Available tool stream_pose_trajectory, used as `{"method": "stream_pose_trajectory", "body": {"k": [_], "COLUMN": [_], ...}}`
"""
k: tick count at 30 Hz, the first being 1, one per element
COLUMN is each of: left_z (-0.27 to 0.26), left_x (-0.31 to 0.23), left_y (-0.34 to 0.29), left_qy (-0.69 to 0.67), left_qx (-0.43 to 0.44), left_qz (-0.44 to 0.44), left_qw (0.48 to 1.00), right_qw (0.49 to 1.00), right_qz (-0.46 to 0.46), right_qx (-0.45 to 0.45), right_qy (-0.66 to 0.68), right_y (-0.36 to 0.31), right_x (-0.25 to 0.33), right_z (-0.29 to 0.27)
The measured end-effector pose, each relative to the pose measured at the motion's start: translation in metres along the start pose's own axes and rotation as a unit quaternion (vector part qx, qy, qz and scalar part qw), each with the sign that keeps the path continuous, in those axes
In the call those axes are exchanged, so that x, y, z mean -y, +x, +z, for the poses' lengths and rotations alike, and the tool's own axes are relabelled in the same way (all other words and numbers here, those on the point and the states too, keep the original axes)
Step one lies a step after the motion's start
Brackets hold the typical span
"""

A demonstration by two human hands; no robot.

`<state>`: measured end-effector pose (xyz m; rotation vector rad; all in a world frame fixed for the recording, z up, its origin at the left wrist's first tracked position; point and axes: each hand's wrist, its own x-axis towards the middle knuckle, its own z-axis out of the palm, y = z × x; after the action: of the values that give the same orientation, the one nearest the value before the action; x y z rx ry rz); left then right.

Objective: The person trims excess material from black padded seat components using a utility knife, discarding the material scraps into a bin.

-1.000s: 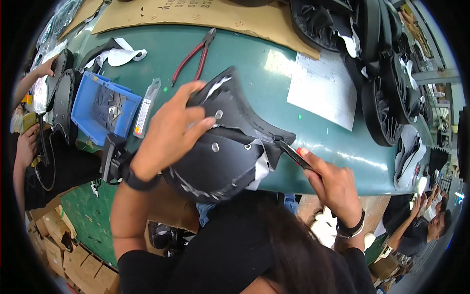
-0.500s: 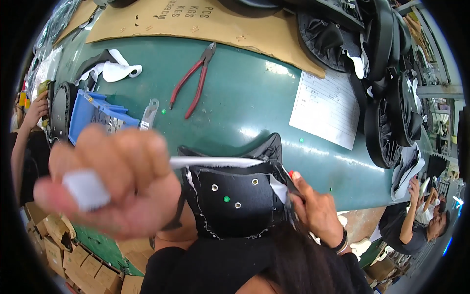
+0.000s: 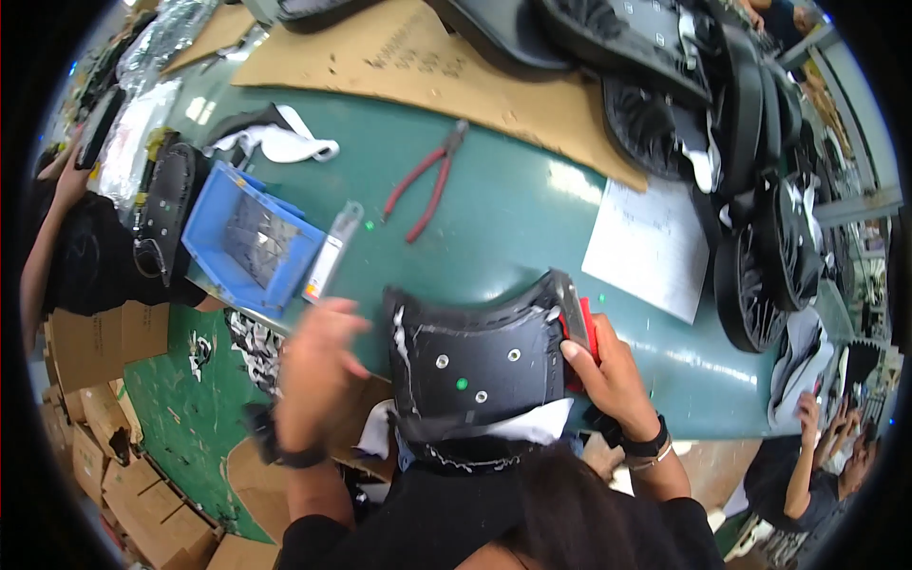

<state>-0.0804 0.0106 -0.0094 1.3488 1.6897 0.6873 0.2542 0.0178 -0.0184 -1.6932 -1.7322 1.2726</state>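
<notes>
A black padded seat panel (image 3: pixel 475 361) with metal-ringed holes and a green dot lies at the table's near edge, against my body. At its right side my right hand (image 3: pixel 613 375) grips a red and grey utility knife (image 3: pixel 577 328), its grey part along the panel's edge. My left hand (image 3: pixel 323 366) is left of the panel, smeared by motion, with thumb and fingers apart and nothing visible in it. Across the panel's near part lies a white strip of trimmed material (image 3: pixel 541 421). Another white scrap (image 3: pixel 378 432) hangs beside the panel's lower left.
Red-handled pliers (image 3: pixel 432 180), a blue bin (image 3: pixel 204 237), a pack of blades (image 3: pixel 332 252) and a white-black scrap (image 3: pixel 285 138) lie on the green table. Cardboard (image 3: pixel 399 71), a paper sheet (image 3: pixel 646 242) and stacked black pads (image 3: pixel 741 256) stand farther off. Co-workers are at both sides.
My left hand has moved down and away from the camera and released the white strip it was pulling. The strip now lies across the panel's near part. The knife shows more fully.
</notes>
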Motion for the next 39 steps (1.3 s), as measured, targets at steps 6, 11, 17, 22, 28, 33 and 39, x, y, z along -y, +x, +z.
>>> {"method": "stream_pose_trajectory", "body": {"k": [6, 11, 17, 22, 28, 33, 39], "left_z": [0.023, -0.02, 0.091, 0.104, 0.066, 0.059, 0.108], "left_x": [-0.036, -0.052, -0.129, -0.128, -0.165, -0.048, -0.015], "left_y": [0.053, 0.148, 0.253, 0.363, 0.205, 0.07, -0.04], "left_qy": [-0.382, -0.611, -0.451, -0.613, -0.238, 0.211, 0.324], "left_qx": [-0.035, -0.225, -0.167, -0.108, -0.234, -0.168, -0.072], "left_qz": [-0.074, 0.112, 0.095, 0.029, 0.239, 0.43, 0.498], "left_qw": [0.921, 0.751, 0.872, 0.782, 0.912, 0.862, 0.801], "right_qw": [0.971, 0.951, 0.94, 0.937, 0.919, 0.872, 0.923], "right_qz": [-0.059, -0.019, 0.004, -0.006, 0.021, -0.012, 0.052], "right_qx": [-0.081, -0.156, -0.153, -0.136, -0.199, -0.281, -0.226], "right_qy": [0.217, 0.267, 0.306, 0.322, 0.34, 0.4, 0.306], "right_y": [0.019, 0.006, 0.009, 0.008, 0.003, 0.01, -0.006], "right_x": [0.026, 0.007, -0.017, -0.025, -0.035, -0.028, -0.033], "right_z": [-0.024, -0.03, -0.024, -0.023, -0.027, -0.03, -0.022]}}
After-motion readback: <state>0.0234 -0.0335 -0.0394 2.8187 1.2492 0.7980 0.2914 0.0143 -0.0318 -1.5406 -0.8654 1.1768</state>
